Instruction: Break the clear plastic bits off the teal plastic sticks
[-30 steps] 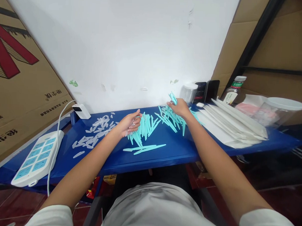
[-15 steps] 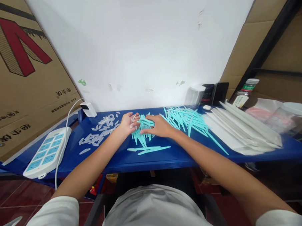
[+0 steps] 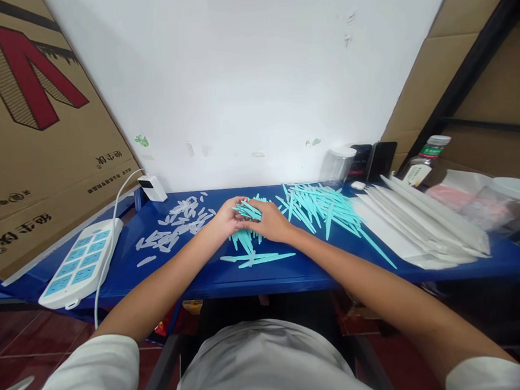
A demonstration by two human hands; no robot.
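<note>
My right hand (image 3: 271, 219) is closed around a bundle of slim turquoise plastic sticks (image 3: 249, 210), shaped like eyebrow razors. My left hand (image 3: 228, 214) curls about the left ends of that bundle, and the two hands meet there. Whatever else lies in the left palm is hidden. Below them, more turquoise sticks (image 3: 242, 238) make a small pile on the blue table (image 3: 282, 279). Closer to the front edge lie a few single sticks (image 3: 268, 257), with one small clear piece (image 3: 252, 259) on top of them. Clear plastic covers (image 3: 171, 237) are scattered left of my hands.
A larger heap of turquoise sticks (image 3: 324, 206) lies to the right, beside stacked white packets (image 3: 431, 225). Along the back stand a clear jar (image 3: 339, 167), two phones (image 3: 381, 160) and a bottle (image 3: 425, 162). At left are a power strip (image 3: 82, 262) and its white cable (image 3: 114, 229).
My left hand, earlier palm up with clear covers in it, has curled in against the bundle. My right hand has moved slightly left. A clear piece now lies on the front sticks.
</note>
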